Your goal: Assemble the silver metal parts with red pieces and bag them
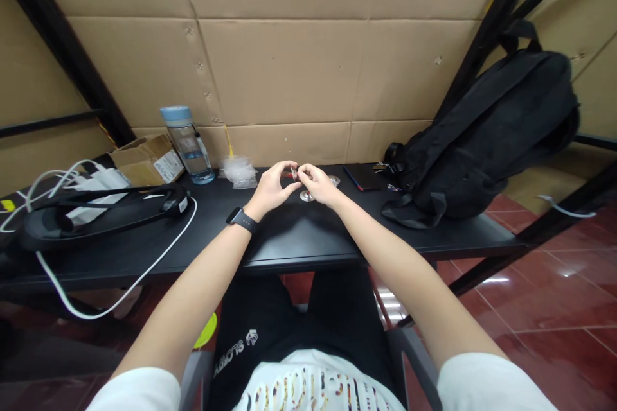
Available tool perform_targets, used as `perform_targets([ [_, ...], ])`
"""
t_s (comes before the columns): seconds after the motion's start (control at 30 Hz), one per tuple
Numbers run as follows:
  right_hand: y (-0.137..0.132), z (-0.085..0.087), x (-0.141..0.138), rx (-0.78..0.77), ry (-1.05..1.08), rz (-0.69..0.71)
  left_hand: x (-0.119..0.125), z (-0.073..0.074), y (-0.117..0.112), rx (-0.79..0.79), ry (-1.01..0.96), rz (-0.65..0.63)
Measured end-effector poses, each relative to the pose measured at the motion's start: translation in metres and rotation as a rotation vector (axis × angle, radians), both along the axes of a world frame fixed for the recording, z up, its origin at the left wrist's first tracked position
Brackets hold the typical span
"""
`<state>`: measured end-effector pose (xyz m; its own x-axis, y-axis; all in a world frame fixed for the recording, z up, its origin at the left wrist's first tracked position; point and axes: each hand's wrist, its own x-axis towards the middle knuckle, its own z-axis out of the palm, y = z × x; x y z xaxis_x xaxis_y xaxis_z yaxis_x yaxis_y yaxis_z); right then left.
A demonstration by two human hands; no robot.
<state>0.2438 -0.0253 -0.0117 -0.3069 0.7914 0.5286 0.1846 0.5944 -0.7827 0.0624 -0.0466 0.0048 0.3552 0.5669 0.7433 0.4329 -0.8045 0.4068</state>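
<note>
Over the black table, my left hand [274,189] curls its fingers and thumb around the edge of a small, shiny, flat piece [294,173] with some red by it. Its kind is too small to make out. My right hand [319,185] pinches at the same piece from the other side, so the fingertips of both hands nearly meet. Just below the right fingers lies a round shiny disc [306,196], partly covered by that hand. Another round shiny piece [334,180] shows behind the right hand.
Clear plastic bags [239,172], a water bottle [189,148] and a cardboard box [149,160] stand left. Further left are a black headset [106,212] and a white cable [139,282]. A dark flat device [362,176] and black backpack [486,135] lie right. Cardboard [279,70] walls the back.
</note>
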Motion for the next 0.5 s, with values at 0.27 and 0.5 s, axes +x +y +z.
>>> perform_targets([
  [0.27, -0.017, 0.012, 0.002, 0.230, -0.354, -0.308, 0.002, -0.002, 0.002, 0.053, 0.116, 0.106],
  [0.5, -0.015, 0.016, 0.009, 0.195, -0.325, -0.276, -0.009, -0.003, 0.006, -0.038, 0.109, 0.011],
])
